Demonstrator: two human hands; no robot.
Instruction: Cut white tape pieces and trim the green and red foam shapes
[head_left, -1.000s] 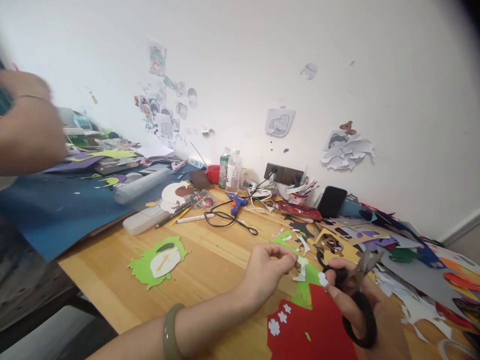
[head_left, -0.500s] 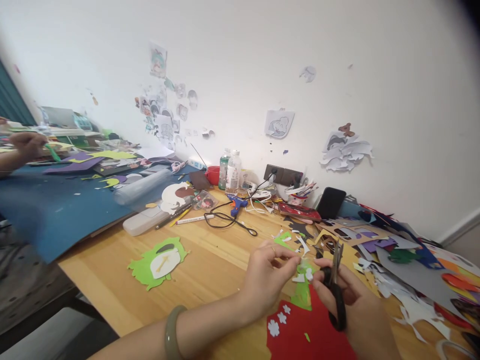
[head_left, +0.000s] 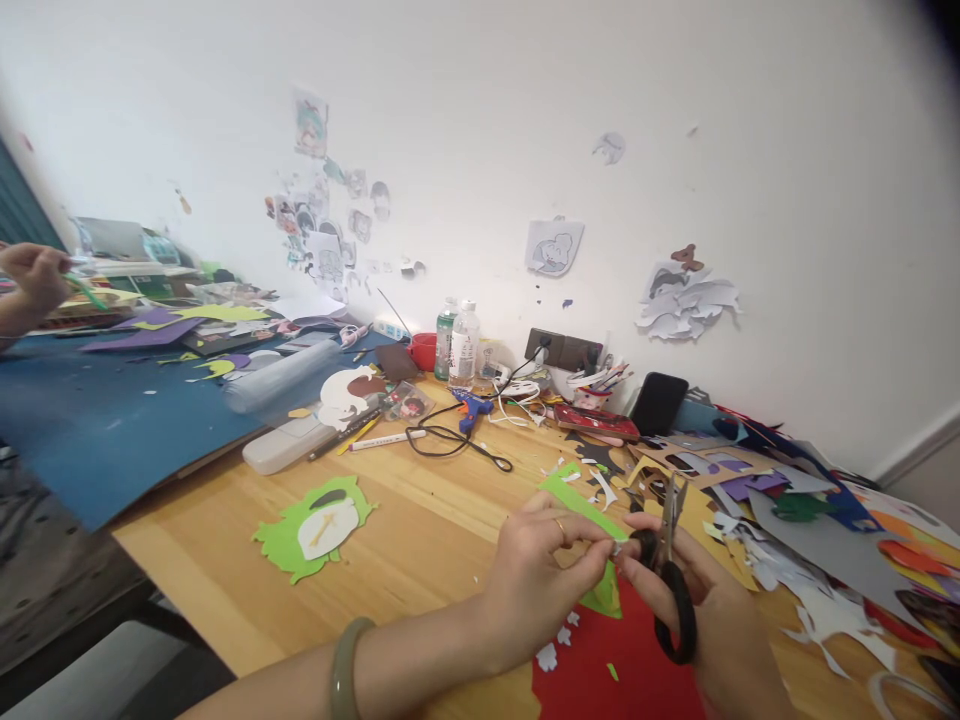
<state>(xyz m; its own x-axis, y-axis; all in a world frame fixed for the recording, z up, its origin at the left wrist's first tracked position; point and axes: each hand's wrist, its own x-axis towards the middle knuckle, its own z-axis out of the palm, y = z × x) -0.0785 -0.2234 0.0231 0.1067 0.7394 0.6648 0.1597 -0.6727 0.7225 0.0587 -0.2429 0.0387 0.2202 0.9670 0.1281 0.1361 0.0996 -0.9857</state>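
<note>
Over the red sheet (head_left: 622,670), the left hand (head_left: 536,575) now pinches a small white scrap (head_left: 616,547) against the right hand (head_left: 705,610), closer than a second ago. The right grips black scissors (head_left: 670,580), blades up and now nearly closed. The cutting looks paused while the fingers handle the scrap.

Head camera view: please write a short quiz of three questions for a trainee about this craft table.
1. True or false: the right hand holds black-handled metal scissors.
2. What lies nearest the left hand? A) a strip of green paper B) the blue glue gun C) the two clear plastic bottles
3. What colour is the paper sheet with white flower cut-outs under the hands?

Key: 1 true; 2 A; 3 red.
</note>
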